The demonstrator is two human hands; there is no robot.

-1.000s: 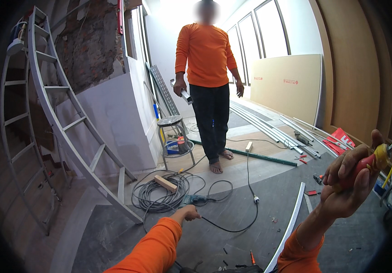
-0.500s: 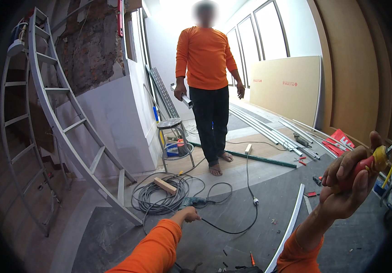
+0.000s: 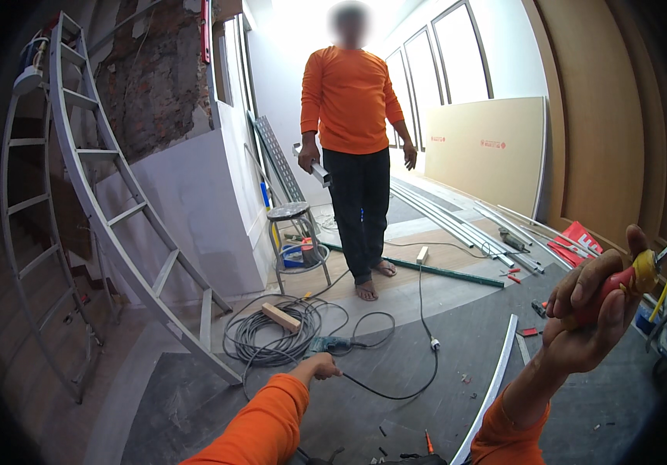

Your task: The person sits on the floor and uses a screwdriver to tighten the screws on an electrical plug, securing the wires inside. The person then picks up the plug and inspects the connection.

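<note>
Fingers (image 3: 586, 284) of the right hand (image 3: 586, 333) clasp a bulbous red-and-yellow handle (image 3: 620, 281) (metal-shafted); left hand (image 3: 320, 366) curls, hold unclear

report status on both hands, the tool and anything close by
Right hand grips red-and-yellow tool handle. Left hand at black cable, grip unclear. Cable coil with wood block on it lies beyond left hand.
</note>
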